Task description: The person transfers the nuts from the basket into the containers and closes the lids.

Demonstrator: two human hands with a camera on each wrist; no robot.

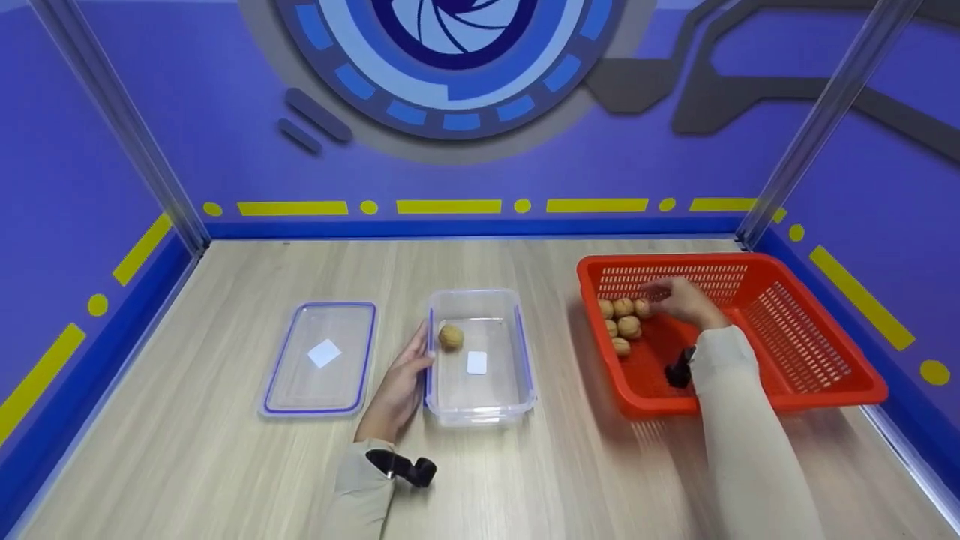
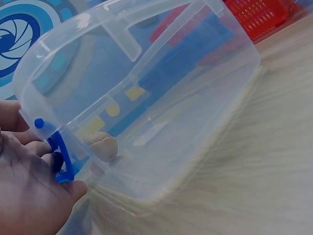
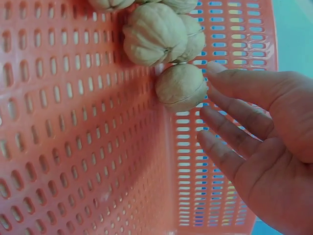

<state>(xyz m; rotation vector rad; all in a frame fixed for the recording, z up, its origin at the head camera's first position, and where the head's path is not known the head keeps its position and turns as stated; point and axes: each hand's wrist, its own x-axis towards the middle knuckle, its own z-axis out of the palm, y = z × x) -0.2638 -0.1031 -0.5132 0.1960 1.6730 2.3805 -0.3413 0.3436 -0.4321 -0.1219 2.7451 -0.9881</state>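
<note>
A clear container [image 1: 480,405] with blue-purple edging holds one walnut [image 1: 451,336], also seen through its wall in the left wrist view [image 2: 101,146]. My left hand [image 1: 399,386] touches the container's left side, its fingers around the blue latch [image 2: 63,156] in the left wrist view. Inside the red basket [image 1: 660,407], several walnuts [image 1: 628,327] lie along the left side. My right hand [image 1: 681,300] reaches into the basket, fingers spread beside the end walnut [image 3: 181,87]; whether the fingertips touch it I cannot tell.
A clear lid [image 1: 349,394] with a blue-purple rim lies flat on the wooden table [image 1: 225,450], left of the container. Blue-purple panels [image 1: 480,180] stand behind and at both sides. The basket's raised rim surrounds my right hand.
</note>
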